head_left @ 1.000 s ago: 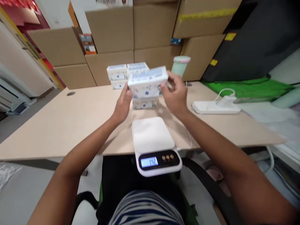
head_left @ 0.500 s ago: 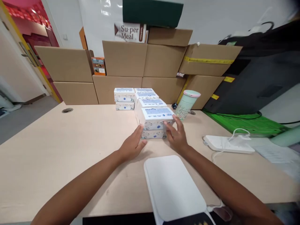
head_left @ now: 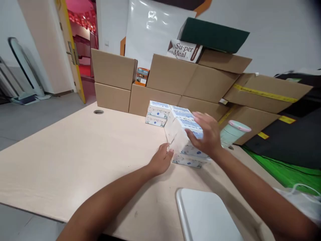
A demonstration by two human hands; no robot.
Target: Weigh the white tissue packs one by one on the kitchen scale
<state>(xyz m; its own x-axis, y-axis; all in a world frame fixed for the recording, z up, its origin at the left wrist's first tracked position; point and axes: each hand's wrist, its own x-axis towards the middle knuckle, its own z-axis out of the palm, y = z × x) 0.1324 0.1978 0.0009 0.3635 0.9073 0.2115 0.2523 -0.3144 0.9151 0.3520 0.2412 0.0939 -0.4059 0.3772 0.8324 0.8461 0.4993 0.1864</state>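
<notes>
White tissue packs (head_left: pixel 187 147) with blue-printed tops and flower-patterned sides stand two high in a row running back from me. A shorter stack of tissue packs (head_left: pixel 157 110) sits at the far left end of that row. My left hand (head_left: pixel 160 160) rests at the left side of the nearest stack, thumb and fingers apart, fingertips at the packs' side. Above the nearest packs is my right hand (head_left: pixel 207 134), raised, slightly blurred, with thumb and fingers spread and nothing held. It hides part of the pack tops.
A white flat-topped device (head_left: pixel 208 214) lies near me on the wooden table (head_left: pixel 100 157). A mint tumbler (head_left: pixel 233 134) stands right of the packs. Cardboard boxes (head_left: pixel 163 95) line the back. A green mat (head_left: pixel 273 164) and a dark machine (head_left: pixel 288 144) are at the right.
The view has turned left. My right hand has lifted from the nearest pack's right side to above the stack. My left hand stays by the left side, now slightly farther back along it.
</notes>
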